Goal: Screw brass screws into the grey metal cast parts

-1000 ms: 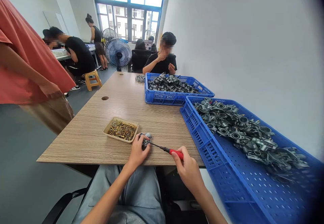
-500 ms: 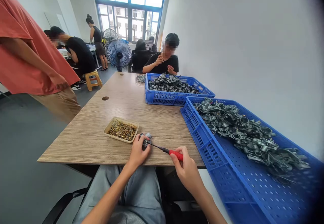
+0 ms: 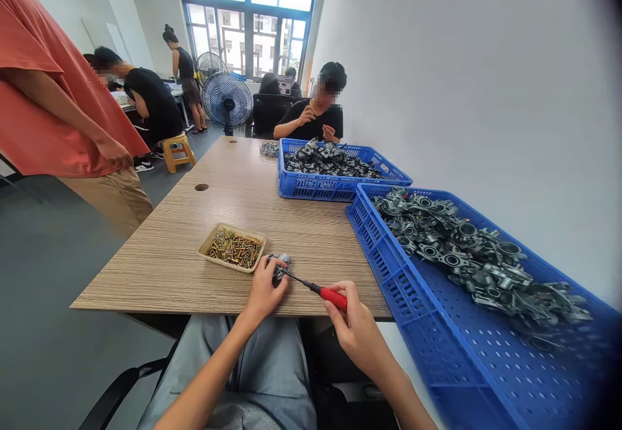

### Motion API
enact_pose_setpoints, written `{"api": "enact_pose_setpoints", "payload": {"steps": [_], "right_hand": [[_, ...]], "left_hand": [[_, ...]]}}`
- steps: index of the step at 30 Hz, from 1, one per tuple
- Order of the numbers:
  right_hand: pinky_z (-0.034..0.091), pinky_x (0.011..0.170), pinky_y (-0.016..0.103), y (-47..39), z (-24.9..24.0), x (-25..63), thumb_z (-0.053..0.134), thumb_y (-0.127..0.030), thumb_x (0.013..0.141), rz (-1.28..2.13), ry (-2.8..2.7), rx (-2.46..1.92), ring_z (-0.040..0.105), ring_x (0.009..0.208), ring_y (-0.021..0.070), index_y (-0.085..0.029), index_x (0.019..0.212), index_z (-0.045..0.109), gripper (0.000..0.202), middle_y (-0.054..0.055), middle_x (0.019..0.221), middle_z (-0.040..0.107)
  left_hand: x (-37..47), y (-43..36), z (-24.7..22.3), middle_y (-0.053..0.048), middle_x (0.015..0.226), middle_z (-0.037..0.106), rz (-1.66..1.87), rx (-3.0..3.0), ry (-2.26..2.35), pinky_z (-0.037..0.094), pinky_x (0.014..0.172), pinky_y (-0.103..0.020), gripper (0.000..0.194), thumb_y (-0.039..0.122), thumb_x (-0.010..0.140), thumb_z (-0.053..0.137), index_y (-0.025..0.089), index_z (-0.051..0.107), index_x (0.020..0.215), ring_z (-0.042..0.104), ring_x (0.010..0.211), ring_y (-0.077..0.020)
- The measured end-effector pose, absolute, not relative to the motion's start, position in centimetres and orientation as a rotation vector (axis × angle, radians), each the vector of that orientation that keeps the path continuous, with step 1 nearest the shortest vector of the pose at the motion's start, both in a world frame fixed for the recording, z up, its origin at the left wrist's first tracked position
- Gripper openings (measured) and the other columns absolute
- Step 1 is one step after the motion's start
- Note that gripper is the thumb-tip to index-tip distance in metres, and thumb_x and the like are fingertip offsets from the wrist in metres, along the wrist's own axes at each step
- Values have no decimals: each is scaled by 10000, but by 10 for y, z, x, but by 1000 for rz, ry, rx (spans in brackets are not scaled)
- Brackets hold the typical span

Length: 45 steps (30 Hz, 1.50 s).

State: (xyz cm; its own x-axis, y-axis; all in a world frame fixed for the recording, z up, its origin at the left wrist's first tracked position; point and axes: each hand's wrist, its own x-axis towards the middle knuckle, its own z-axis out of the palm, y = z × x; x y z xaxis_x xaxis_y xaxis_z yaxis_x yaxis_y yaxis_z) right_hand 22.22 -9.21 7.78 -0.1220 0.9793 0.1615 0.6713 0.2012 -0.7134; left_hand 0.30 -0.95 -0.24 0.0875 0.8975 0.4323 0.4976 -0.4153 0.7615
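Observation:
Near the front edge of the wooden table [image 3: 311,239], my left hand [image 3: 266,289] grips a small grey metal part [image 3: 282,261], its fingers wrapped round the near side. My right hand [image 3: 356,320] is closed on the red handle of a screwdriver [image 3: 333,297]. The dark shaft points left, and its tip meets the metal part; the exact contact spot is too small to make out. Just left of the part stands a beige tray [image 3: 200,249] full of small brass-coloured pieces [image 3: 234,247].
Two blue crates, one at right [image 3: 422,329] and one farther back [image 3: 311,189], hold many metal parts. Across the table sits a person in black [image 3: 311,119]. A person in a red shirt [image 3: 63,113] stands at left. A fan [image 3: 227,101] stands behind the table.
The screwdriver handle and my right fingers have shifted slightly left, with the fingers' hold a little changed. My left hand keeps its grip on the metal part.

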Motion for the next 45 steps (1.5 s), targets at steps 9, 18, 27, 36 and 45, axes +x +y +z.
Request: {"api": "enact_pose_setpoints", "payload": {"steps": [9, 18, 27, 36, 45], "right_hand": [[485, 679, 298, -92, 77, 222, 444, -422, 1030, 625, -1858, -1504, 707, 803, 232, -242, 1223, 446, 265, 60, 982, 719], [483, 637, 319, -90, 74, 224, 451, -515, 1005, 592, -1849, -1585, 702, 700, 256, -255, 1083, 479, 273, 52, 845, 722], [444, 562, 324, -92, 73, 225, 444, -573, 985, 516, -1856, -1695, 675, 594, 274, -278, 978, 494, 299, 22, 692, 689], [400, 559, 312, -91, 78, 222, 431, -541, 1001, 513, -1818, -1703, 639, 555, 254, -266, 978, 480, 280, 17, 679, 675], [427, 564, 293, -91, 83, 224, 456, -504, 1003, 586, -1749, -1647, 655, 610, 236, -261, 999, 489, 245, 3, 697, 671]], "left_hand": [[4, -10, -1, -75, 1142, 560, 1281, 1941, 1375, 462, 1043, -435, 200, 193, 876, 590, 236, 619, 1069, 567, 1159, -260], [4, -12, 1, -77, 1138, 563, 1288, 1927, 1381, 460, 1046, -425, 210, 176, 866, 606, 231, 621, 1068, 568, 1157, -257], [5, -15, 3, -79, 1145, 559, 1262, 1897, 1424, 468, 1038, -427, 224, 190, 857, 626, 239, 622, 1075, 570, 1143, -259], [5, -12, 1, -85, 1150, 564, 1255, 1941, 1397, 453, 1042, -430, 212, 187, 865, 613, 229, 620, 1073, 563, 1150, -263], [7, -12, 0, -88, 1186, 567, 1224, 1984, 1355, 428, 1085, -454, 213, 187, 940, 505, 241, 611, 1117, 533, 1218, -259]]}}
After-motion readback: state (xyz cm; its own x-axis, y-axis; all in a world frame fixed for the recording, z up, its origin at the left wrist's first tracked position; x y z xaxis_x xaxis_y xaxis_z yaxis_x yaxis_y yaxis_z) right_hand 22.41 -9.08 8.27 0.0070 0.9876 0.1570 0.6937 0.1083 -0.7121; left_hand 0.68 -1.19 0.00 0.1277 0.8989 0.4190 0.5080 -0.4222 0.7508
